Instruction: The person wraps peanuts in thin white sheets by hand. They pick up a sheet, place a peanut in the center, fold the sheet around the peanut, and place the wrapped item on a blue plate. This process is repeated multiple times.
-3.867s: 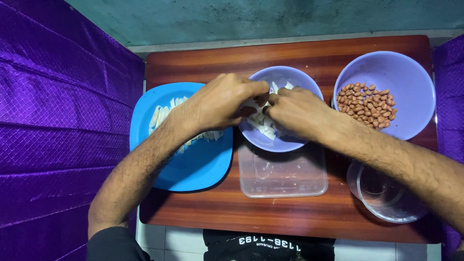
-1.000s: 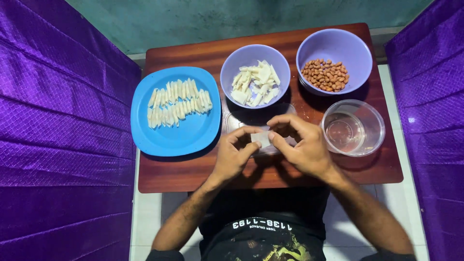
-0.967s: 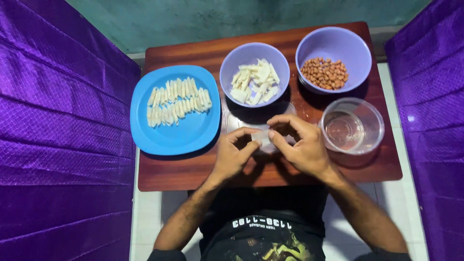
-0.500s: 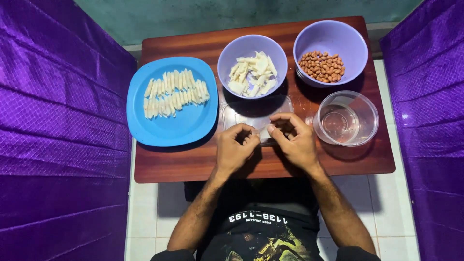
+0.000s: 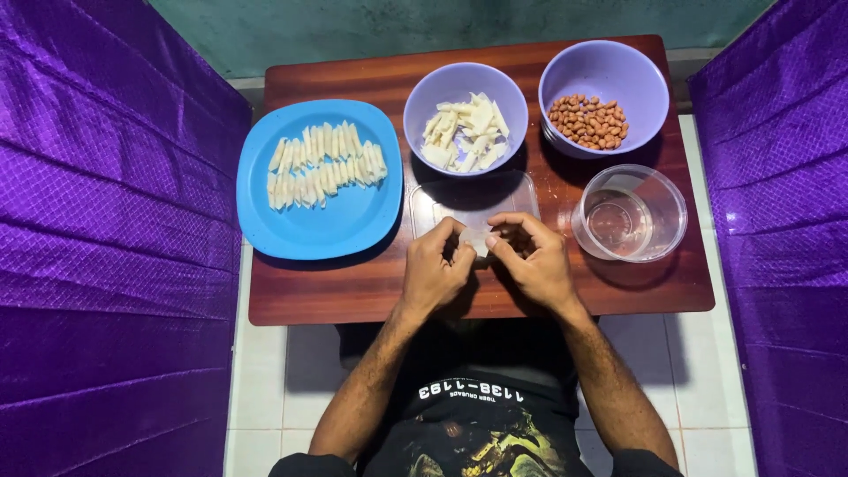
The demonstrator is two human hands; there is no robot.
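Note:
Both hands meet over a clear flat plastic tray [image 5: 442,205] near the table's front edge. My left hand [image 5: 435,272] and my right hand [image 5: 530,258] pinch one small pale dough wrapper [image 5: 478,240] between their fingertips. Just beyond them stands a lilac bowl [image 5: 424,97] holding several pale wrapper pieces [image 5: 466,132]. A second lilac bowl [image 5: 618,75] to its right holds brown peanuts [image 5: 587,121]. At the left, a blue plate [image 5: 344,221] carries rows of rolled pale sticks [image 5: 322,164].
A clear round container with water [image 5: 629,214] stands right of my right hand. Everything rests on a small brown wooden table [image 5: 336,296]. Purple quilted fabric walls [image 5: 97,230] close in on both sides, with white floor tiles below.
Earlier both hands reached into the wrapper bowl. They have since drawn back over the clear tray with one wrapper, and in the last second the fingers shifted slightly on it.

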